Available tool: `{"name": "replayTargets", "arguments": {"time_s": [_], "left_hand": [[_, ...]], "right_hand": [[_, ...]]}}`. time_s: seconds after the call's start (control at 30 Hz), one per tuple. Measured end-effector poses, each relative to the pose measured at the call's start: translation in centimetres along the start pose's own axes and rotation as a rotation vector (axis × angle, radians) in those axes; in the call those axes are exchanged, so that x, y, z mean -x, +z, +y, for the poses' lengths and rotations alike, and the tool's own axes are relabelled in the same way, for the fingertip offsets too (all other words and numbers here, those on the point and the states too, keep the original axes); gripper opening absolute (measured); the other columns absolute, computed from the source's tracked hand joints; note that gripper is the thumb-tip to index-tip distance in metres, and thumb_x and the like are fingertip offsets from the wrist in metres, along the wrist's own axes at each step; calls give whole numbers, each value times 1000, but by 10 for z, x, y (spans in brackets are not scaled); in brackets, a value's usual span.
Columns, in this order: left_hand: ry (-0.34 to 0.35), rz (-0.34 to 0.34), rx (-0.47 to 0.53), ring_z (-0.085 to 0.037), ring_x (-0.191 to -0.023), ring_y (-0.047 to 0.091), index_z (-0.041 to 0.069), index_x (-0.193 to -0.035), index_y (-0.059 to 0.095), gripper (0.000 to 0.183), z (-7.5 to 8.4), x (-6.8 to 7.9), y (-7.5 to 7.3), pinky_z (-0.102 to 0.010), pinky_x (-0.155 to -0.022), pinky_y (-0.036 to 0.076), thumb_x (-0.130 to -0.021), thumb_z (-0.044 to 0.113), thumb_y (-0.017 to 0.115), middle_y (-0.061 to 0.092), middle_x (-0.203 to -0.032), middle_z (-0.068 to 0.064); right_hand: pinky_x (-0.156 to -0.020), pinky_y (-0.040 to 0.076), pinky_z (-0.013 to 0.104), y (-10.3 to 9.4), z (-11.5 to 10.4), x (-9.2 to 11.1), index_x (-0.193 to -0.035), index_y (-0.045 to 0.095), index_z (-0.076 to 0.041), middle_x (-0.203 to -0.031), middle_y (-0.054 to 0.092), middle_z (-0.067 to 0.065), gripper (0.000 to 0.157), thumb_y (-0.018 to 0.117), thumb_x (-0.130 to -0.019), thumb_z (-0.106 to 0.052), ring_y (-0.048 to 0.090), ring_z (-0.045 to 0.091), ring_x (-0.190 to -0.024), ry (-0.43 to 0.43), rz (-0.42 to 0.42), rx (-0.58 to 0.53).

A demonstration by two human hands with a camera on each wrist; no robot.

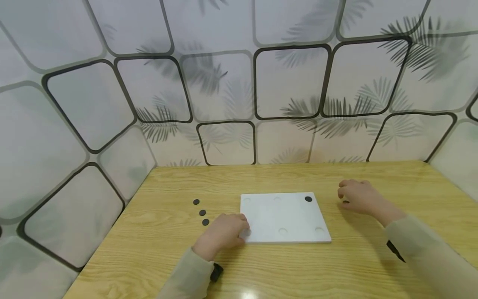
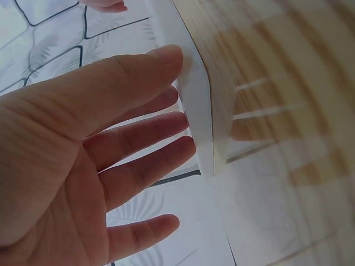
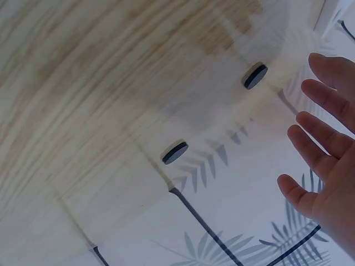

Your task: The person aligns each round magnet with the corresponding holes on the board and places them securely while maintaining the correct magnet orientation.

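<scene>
A white board with shallow round recesses lies flat on the table. One black disc sits in its far right recess. My left hand rests at the near left corner; in the left wrist view its thumb and fairly straight fingers touch the board's edge. Right of the board, my right hand hovers low over a black disc, mostly covered by the hand. The right wrist view has two dark discs on the table, apart from the relaxed fingers, which hold nothing.
Left of the board, three black discs lie in a loose row on the wooden table. A patterned wall covering with leaf prints borders the table at the back and on both sides.
</scene>
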State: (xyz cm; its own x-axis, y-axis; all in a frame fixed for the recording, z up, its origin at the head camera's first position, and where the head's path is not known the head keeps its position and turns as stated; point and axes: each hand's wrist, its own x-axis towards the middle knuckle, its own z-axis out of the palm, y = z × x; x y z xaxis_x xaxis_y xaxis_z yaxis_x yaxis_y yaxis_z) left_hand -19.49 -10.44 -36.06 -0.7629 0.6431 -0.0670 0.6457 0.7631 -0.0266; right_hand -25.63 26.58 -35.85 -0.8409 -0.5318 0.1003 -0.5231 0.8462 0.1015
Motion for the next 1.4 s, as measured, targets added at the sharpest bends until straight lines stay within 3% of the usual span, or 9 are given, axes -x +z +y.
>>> {"name": "replayTargets", "arguments": {"time_s": [1.03, 1.4], "left_hand": [[-2, 10, -3, -9, -82, 57, 16, -91, 67, 23, 1, 0, -1, -25, -67, 46, -72, 27, 73, 60, -98, 5], [-5, 9, 0, -8, -81, 57, 16, -91, 68, 22, 0, 0, -1, -25, -66, 46, -72, 27, 73, 60, -98, 5]], "right_hand": [[-60, 42, 55, 8, 12, 2, -79, 63, -13, -93, 55, 11, 11, 71, -72, -16, 53, 31, -80, 50, -112, -31], [-55, 40, 51, 7, 9, 0, -73, 61, -16, -78, 49, 1, 9, 70, -74, -14, 49, 21, -68, 34, -104, -29]]}}
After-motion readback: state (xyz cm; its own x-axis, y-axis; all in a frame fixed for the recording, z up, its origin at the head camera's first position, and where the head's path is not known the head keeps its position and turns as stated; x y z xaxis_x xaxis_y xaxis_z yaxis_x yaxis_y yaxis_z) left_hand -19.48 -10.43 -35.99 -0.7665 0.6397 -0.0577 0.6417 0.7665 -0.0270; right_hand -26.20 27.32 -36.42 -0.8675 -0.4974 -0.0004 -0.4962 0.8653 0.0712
